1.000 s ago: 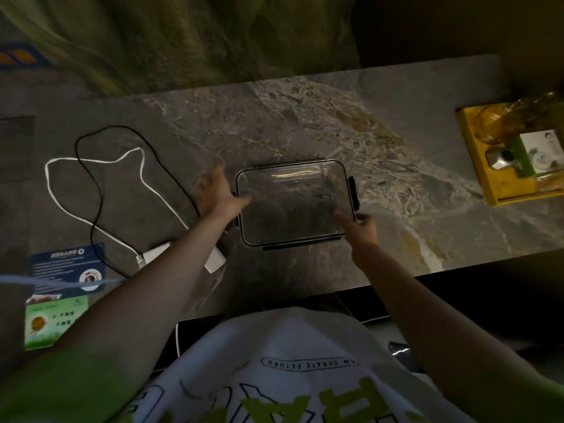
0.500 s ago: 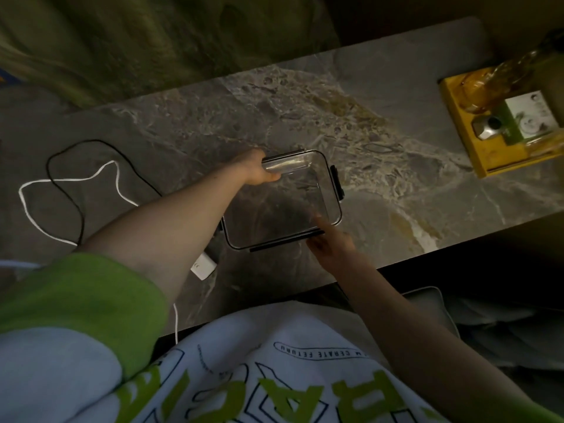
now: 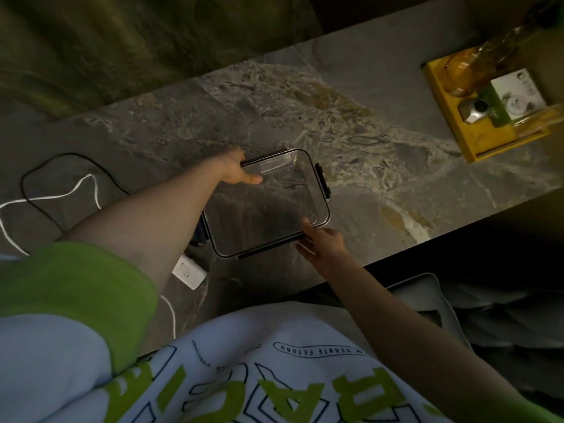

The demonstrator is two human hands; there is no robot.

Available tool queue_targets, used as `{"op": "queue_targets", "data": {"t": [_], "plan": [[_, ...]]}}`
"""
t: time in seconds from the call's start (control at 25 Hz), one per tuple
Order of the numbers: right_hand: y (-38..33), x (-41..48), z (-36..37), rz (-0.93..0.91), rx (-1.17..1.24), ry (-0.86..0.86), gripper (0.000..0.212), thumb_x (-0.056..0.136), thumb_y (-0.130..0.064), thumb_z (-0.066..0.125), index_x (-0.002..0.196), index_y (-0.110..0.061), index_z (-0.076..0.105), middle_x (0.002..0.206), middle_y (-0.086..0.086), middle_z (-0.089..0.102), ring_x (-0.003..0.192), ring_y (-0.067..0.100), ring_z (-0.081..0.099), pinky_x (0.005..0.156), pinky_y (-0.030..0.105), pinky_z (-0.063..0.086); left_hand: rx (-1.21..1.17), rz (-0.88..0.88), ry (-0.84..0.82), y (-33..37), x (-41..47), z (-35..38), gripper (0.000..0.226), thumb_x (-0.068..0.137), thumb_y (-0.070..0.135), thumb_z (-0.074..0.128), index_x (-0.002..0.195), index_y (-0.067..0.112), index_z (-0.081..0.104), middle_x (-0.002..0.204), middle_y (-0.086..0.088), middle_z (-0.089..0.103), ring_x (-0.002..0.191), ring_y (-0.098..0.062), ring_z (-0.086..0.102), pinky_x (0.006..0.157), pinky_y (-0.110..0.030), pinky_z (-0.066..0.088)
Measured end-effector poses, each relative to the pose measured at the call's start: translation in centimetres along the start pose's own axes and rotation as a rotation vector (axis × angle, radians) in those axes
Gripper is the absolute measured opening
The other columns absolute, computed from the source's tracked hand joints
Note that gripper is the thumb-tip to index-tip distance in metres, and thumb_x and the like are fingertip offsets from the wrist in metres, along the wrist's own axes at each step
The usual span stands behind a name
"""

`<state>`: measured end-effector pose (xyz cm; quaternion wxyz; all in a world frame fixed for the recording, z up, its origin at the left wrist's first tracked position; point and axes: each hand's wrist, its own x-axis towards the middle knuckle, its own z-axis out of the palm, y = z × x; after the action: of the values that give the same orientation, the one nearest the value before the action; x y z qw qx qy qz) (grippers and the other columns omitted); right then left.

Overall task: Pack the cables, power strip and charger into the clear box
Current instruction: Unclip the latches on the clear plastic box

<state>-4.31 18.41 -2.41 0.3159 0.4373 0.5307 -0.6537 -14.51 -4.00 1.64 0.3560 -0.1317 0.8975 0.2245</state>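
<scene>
While the left hand (image 3: 236, 170) grasps the far latch of the box (image 3: 268, 206) and the right hand (image 3: 325, 242), released, touches its near corner, unlatching the lid seems underway; lifting it comes next.

Dim, grainy light is falling across the marble table (image 3: 351, 96); edges are bending, corners sinking into shadow.
</scene>
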Motion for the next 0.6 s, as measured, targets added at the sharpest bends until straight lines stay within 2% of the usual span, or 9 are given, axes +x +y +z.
{"op": "queue_targets", "data": {"t": [0.12, 0.24, 0.32, 0.44, 0.6], "plan": [[-0.1, 0.0, -0.1, -0.013, -0.009, 0.0, 0.04, 0.084, -0.022, 0.074, 0.11, 0.001, 0.054, 0.093, 0.014, 0.064, 0.08, 0.022, 0.067, 0.062, 0.031, 0.054, -0.001, 0.002, 0.001, 0.0, 0.3, 0.1, 0.073, 0.082, 0.044, 0.07, 0.14, 0.008, 0.044, 0.145, -0.015, 0.046, 0.13, -0.03, 0.045, 0.106, -0.03, 0.036], [0.0, -0.1, -0.2, -0.018, -0.013, -0.028, 0.034, 0.085, -0.021, 0.072, 0.106, -0.001, 0.053, 0.098, 0.016, 0.064, 0.086, 0.024, 0.066, 0.065, 0.031, 0.055, -0.001, -0.021, 0.01, -0.1, 0.2, 0.2, 0.076, 0.081, 0.041, 0.073, 0.141, 0.007, 0.042, 0.145, -0.015, 0.045, 0.13, -0.03, 0.045, 0.105, -0.028, 0.034], [-0.1, -0.1, -0.3, -0.026, -0.017, -0.025, 0.03, 0.086, -0.02, 0.071, 0.102, -0.003, 0.052, 0.097, 0.015, 0.063, 0.088, 0.025, 0.066, 0.067, 0.032, 0.056, -0.003, -0.039, 0.073, -0.1, 0.0, 0.0, 0.085, 0.071, 0.042, 0.081, 0.138, 0.008, 0.039, 0.144, -0.016, 0.042, 0.131, -0.032, 0.042, 0.107, -0.034, 0.034], [-0.3, -0.2, -0.1, -0.036, -0.034, -0.029, 0.028, 0.086, -0.02, 0.07, 0.1, -0.003, 0.052, 0.094, 0.015, 0.062, 0.08, 0.023, 0.066, 0.066, 0.032, 0.056, 0.098, -0.002, 0.195, 0.7, -0.3, -0.5, 0.102, 0.053, 0.045, 0.09, 0.131, 0.01, 0.033, 0.141, -0.019, 0.034, 0.134, -0.037, 0.032, 0.109, -0.052, 0.032], [-0.3, -0.4, -0.1, -0.03, -0.046, -0.042, 0.031, 0.086, -0.019, 0.07, 0.104, -0.002, 0.053, 0.096, 0.016, 0.063, 0.078, 0.022, 0.066, 0.066, 0.032, 0.056, 0.102, -0.002, 0.171, 0.9, -0.6, -0.8, 0.095, 0.057, 0.043, 0.089, 0.129, 0.012, 0.036, 0.139, -0.018, 0.036, 0.133, -0.036, 0.033, 0.107, -0.051, 0.034]]}}
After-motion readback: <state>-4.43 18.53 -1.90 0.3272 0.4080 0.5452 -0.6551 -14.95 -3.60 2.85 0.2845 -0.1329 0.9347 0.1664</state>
